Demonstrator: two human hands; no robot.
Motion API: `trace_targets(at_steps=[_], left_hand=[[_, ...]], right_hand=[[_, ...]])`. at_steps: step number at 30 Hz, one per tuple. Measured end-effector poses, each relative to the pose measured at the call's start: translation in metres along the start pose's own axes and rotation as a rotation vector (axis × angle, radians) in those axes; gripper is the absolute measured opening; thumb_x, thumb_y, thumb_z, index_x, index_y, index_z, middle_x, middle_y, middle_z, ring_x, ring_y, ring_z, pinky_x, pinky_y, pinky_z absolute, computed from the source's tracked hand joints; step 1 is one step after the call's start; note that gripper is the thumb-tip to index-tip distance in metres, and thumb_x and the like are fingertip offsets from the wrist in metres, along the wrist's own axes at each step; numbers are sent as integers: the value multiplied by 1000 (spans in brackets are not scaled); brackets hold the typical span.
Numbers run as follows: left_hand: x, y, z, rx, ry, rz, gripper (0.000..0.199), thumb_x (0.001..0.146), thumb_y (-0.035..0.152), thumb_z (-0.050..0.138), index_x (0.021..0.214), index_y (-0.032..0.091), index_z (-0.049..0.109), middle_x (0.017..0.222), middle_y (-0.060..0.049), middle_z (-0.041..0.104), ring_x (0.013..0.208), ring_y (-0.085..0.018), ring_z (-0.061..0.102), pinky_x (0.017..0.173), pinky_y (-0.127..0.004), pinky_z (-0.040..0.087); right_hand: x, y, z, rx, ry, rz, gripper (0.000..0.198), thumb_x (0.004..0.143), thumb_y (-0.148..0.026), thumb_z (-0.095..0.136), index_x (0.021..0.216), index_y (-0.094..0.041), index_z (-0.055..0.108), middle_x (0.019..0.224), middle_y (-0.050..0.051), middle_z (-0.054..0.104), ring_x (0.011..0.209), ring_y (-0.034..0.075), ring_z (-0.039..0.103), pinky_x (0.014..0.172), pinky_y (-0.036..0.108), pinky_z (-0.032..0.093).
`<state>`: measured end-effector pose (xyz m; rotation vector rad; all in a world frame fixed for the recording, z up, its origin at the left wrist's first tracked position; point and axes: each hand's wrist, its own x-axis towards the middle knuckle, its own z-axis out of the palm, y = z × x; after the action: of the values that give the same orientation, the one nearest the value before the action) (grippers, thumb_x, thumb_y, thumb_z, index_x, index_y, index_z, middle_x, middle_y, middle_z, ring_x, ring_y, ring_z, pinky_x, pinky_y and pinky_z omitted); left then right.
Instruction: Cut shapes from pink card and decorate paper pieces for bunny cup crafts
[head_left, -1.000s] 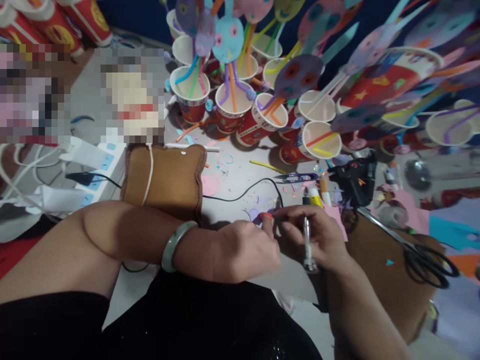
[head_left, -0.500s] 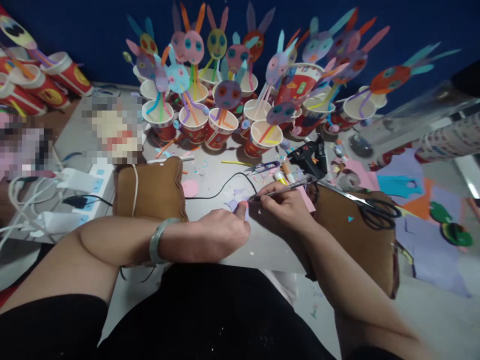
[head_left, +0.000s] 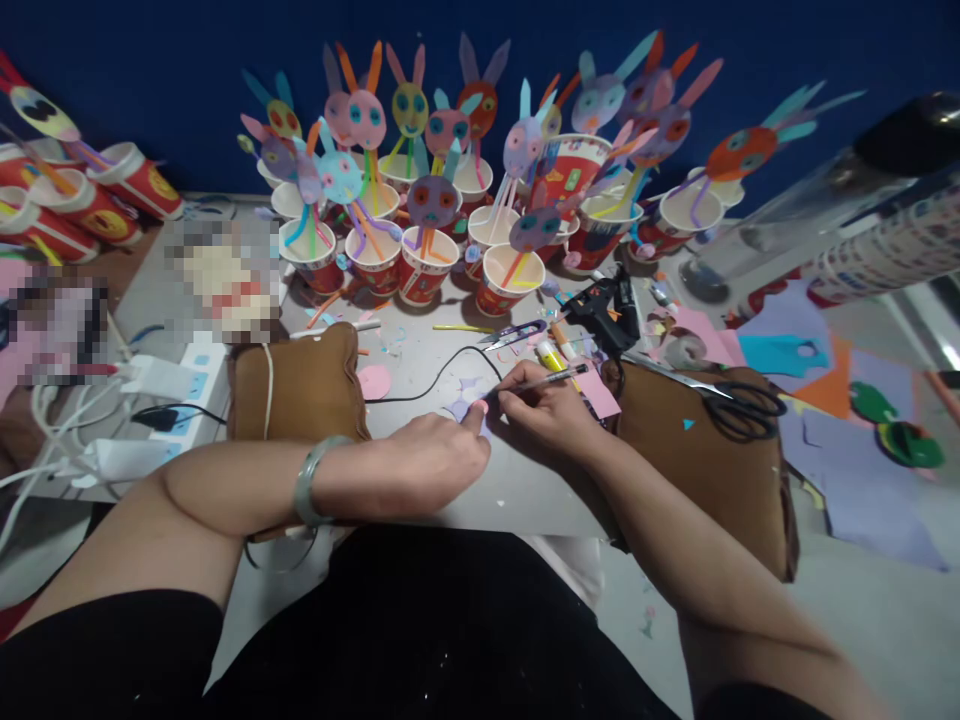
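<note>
My right hand [head_left: 551, 410] grips a pen [head_left: 559, 376] between thumb and fingers, its tip down near my left fingertips. My left hand [head_left: 431, 460], fingers curled in, presses a piece of purple paper [head_left: 459, 408] against the table with the index finger. A small pink spot [head_left: 482, 406] shows at that fingertip; whether it is a paper circle is hard to tell. Beside the hands lie a larger pink paper circle [head_left: 374, 381] and a pink paper square [head_left: 598, 392]. The underside of the left fingers is hidden.
Paper cups [head_left: 429, 265] with rabbit-faced straw figures stand along the back. Two brown cushions [head_left: 296, 390] flank the hands; black-handled scissors [head_left: 742, 408] rest on the right one. A black glue gun [head_left: 611, 310], a power strip [head_left: 202, 360] with cables and coloured paper [head_left: 870, 490] lie around.
The view has shifted slightly, so the cups appear lower and further left. The pen leans at a somewhat different angle in my right hand; my left hand keeps pressing the purple paper.
</note>
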<state>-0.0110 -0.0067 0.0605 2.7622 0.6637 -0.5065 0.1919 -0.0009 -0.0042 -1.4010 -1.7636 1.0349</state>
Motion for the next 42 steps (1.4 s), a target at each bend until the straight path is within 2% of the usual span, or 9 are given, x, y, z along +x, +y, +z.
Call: trace_targets(at_steps=[6, 13, 21, 26, 31, 37, 42], left_hand=[[-2, -5, -4, -29, 31, 7, 32, 91, 16, 41, 109, 8, 67, 143, -23, 53, 76, -21, 70, 62, -32, 53], [-3, -9, -3, -51, 103, 18, 32, 91, 18, 43, 106, 6, 68, 128, -22, 61, 75, -18, 68, 60, -29, 50], [-2, -11, -6, -60, 101, 31, 34, 90, 19, 41, 105, 6, 69, 118, -19, 66, 77, -23, 70, 60, -32, 50], [-2, -14, -9, -81, 100, 26, 31, 90, 18, 42, 102, 6, 68, 107, -18, 70, 80, -24, 70, 64, -33, 51], [-2, -17, -12, -91, 77, 28, 29, 89, 18, 43, 100, 8, 68, 106, -18, 71, 83, -25, 70, 66, -33, 52], [-3, -17, -16, -83, 43, 15, 31, 89, 19, 43, 103, 7, 68, 104, -17, 71, 83, -24, 69, 67, -32, 51], [-2, -19, -11, -92, 79, 23, 32, 88, 19, 44, 105, 7, 68, 97, -16, 72, 78, -22, 68, 63, -31, 49]], right_hand=[[-3, -4, -1, -11, 15, -13, 9, 83, -24, 57, 76, -19, 60, 69, 2, 63, 63, 14, 54, 58, 27, 43], [-16, -5, 6, -67, 109, -10, 9, 84, -23, 56, 75, -21, 58, 66, 0, 61, 59, 13, 54, 57, 27, 42], [-34, -4, 16, -215, 199, -46, 13, 85, -28, 57, 74, -23, 57, 67, 0, 63, 61, 15, 57, 60, 29, 44], [-45, -8, 19, -263, 183, -53, 15, 87, -31, 56, 75, -23, 56, 64, 0, 63, 56, 14, 55, 57, 28, 43], [-52, -9, 26, -320, 196, -16, 16, 88, -33, 55, 76, -23, 56, 62, 0, 65, 52, 14, 54, 54, 27, 42], [-54, -4, 28, -355, 189, -26, 16, 87, -34, 55, 76, -23, 57, 66, 2, 67, 57, 16, 58, 55, 27, 41], [-55, -1, 31, -358, 154, -74, 16, 88, -33, 54, 77, -23, 58, 67, 3, 65, 60, 17, 59, 57, 29, 42]])
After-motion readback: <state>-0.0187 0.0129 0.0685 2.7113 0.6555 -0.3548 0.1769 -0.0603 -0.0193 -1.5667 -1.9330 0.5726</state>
